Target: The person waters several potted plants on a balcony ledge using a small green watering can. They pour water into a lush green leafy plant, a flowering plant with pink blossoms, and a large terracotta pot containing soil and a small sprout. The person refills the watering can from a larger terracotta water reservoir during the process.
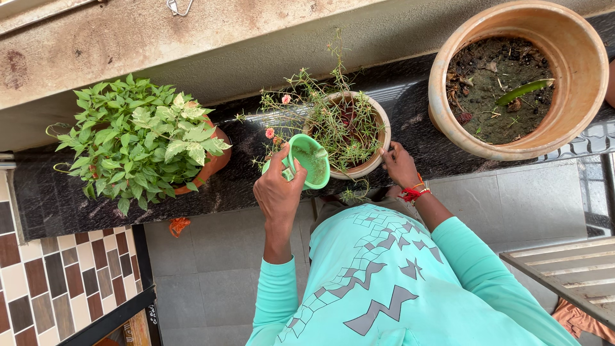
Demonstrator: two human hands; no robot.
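Note:
My left hand point(277, 190) grips a green plastic mug point(309, 160) by its handle and tips it toward a small cream pot point(379, 141) holding a thin-stemmed plant with small pink flowers point(320, 112). My right hand point(400, 164), with red and orange bangles at the wrist, holds the rim of that pot on its right side. The pot stands on a dark stone ledge point(243, 166).
A bushy green plant in a terracotta pot point(144, 144) stands on the ledge to the left. A large tan pot of soil point(519, 77) with a green pod sits at the right. Tiled floor lies below, and a slatted white surface point(570, 269) is at lower right.

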